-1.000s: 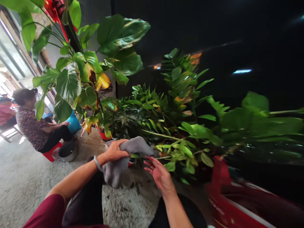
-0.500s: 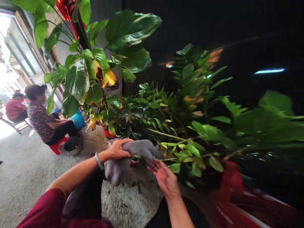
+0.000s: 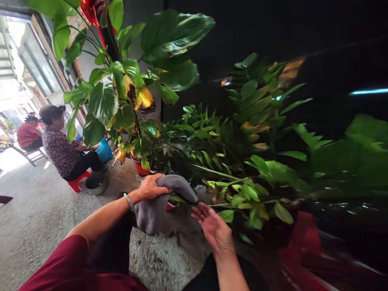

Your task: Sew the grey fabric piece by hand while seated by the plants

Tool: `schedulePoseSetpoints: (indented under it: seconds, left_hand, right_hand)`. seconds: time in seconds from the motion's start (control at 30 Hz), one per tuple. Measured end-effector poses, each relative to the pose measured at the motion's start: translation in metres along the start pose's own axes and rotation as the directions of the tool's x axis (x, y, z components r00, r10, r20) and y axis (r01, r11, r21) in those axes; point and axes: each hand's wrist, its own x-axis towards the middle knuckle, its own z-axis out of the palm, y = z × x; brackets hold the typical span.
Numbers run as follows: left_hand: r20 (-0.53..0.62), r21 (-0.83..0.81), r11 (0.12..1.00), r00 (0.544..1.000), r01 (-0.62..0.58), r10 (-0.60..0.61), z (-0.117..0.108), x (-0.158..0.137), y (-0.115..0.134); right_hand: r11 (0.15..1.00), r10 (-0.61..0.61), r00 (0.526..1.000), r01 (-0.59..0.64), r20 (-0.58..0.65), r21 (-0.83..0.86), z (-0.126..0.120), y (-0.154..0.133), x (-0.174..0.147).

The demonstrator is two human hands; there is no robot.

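My left hand (image 3: 154, 186), with a bracelet at the wrist, grips a soft grey cloth (image 3: 178, 186). One part of the cloth arches to the right and ends in a dark tip; the other part (image 3: 148, 216) hangs below the hand. Just right of that tip is my right hand (image 3: 214, 226), palm turned up and fingers spread. It holds nothing, and whether a fingertip touches the cloth I cannot tell. Leafy branches (image 3: 245, 194) lie close beyond my right hand.
A large-leaved plant (image 3: 101, 105) rises at left behind a red pot (image 3: 139, 165). At far left a person (image 3: 60, 147) sits on a red stool beside a metal pot (image 3: 96, 184); another person (image 3: 28, 133) sits behind. A blurred red object (image 3: 303, 242) stands at lower right.
The cloth's raised part has swung into a smooth downward arch, and its hanging part looks straighter. My right hand has shifted slightly right and down. The whole view has turned slightly left.
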Motion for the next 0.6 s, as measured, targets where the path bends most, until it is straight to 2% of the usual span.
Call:
schedulePoseSetpoints:
  seconds: [0.1, 0.17, 0.27, 0.33, 0.4, 0.47, 0.5, 0.53, 0.6]
  left_hand:
    - [-0.067, -0.021, 0.983, 0.981, -0.184, 0.182, -0.020, 0.000, 0.020]
    - [-0.160, -0.006, 0.970, 0.957, -0.244, 0.240, -0.028, 0.012, 0.035]
    - [-0.210, 0.123, 0.977, 0.957, -0.175, 0.198, -0.022, 0.023, 0.036]
    - [-0.149, 0.230, 0.969, 0.982, -0.084, 0.121, -0.013, 0.014, 0.022]
    - [-0.031, 0.282, 0.958, 0.997, -0.053, 0.064, -0.008, -0.005, 0.005]
    - [0.041, 0.214, 0.974, 0.997, -0.072, 0.065, -0.013, -0.024, -0.003]
    - [0.030, 0.145, 0.986, 0.996, -0.088, 0.084, -0.020, -0.030, -0.002]
    - [-0.015, 0.070, 0.992, 0.994, -0.105, 0.106, -0.029, -0.031, 0.001]
    - [-0.173, -0.043, 0.987, 0.974, -0.155, 0.146, -0.049, -0.024, 0.014]
  right_hand:
    - [1.000, -0.006, 1.000, 0.006, 0.013, -0.010, -0.001, 0.000, 0.000]
    - [1.000, -0.017, 1.000, 0.017, 0.017, -0.008, 0.000, 0.000, 0.000]
    - [1.000, -0.020, 0.999, 0.020, 0.028, 0.013, 0.000, 0.001, -0.001]
    - [1.000, -0.013, 0.999, 0.012, 0.045, 0.023, -0.002, 0.001, -0.002]
    - [1.000, -0.008, 0.998, 0.007, 0.058, 0.019, -0.006, 0.000, -0.004]
    - [1.000, -0.008, 0.998, 0.007, 0.059, 0.007, -0.010, 0.000, -0.005]
    - [1.000, -0.007, 0.999, 0.007, 0.053, 0.002, -0.012, 0.000, -0.006]
    - [1.000, -0.005, 0.999, 0.005, 0.045, -0.001, -0.014, -0.001, -0.007]
    - [1.000, 0.003, 1.000, -0.003, 0.029, -0.001, -0.015, -0.002, -0.007]
